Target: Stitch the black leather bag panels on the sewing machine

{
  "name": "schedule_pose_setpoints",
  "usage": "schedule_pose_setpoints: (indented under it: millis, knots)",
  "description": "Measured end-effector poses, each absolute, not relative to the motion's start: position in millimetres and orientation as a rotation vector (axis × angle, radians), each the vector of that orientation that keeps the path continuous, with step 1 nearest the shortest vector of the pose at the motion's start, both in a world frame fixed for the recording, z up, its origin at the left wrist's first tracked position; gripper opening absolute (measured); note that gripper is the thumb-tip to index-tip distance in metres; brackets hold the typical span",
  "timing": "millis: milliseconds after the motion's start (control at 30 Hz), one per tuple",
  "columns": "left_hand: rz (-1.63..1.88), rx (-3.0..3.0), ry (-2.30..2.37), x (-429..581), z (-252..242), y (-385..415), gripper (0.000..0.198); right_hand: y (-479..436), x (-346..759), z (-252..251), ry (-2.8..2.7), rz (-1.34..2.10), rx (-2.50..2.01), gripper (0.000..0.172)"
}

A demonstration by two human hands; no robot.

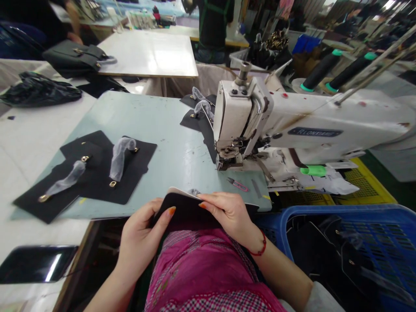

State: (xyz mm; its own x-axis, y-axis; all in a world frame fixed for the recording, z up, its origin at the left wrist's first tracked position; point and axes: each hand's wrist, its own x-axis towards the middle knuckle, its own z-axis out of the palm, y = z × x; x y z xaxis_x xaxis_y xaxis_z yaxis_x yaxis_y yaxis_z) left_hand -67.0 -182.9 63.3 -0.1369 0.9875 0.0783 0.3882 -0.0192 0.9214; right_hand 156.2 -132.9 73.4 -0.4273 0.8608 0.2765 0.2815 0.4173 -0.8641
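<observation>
Between both hands, at the table's front edge, is a black bag panel (186, 214) with a pale edge along its top. My left hand (143, 229) grips its left end, thumb on the near face. My right hand (229, 214) pinches its upper edge further right, fingers closed. A bit of clear wrapping shows behind the panel. Just beyond my right hand lies a pair of pink-handled thread snips (238, 184). The sewing machine (234, 121) stands behind and to the right, its needle area above the table.
Black panels with wrapped handles (130, 173) lie on the pale green tabletop (169, 151) at left. More panels (198, 119) rest beside the machine head. A blue basket (284, 225) holding black pieces stands at right. A phone (37, 264) lies at lower left. A person (214, 26) stands behind.
</observation>
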Motion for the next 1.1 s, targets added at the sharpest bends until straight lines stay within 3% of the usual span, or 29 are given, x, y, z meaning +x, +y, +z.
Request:
schedule_pose_setpoints:
  millis: [1100]
  knots:
    - [1.188, 1.814, 1.309, -50.8, 75.5, -171.2, 0.011, -124.1, 139.3, 96.0, -1.767, 1.089, -0.825, 0.018]
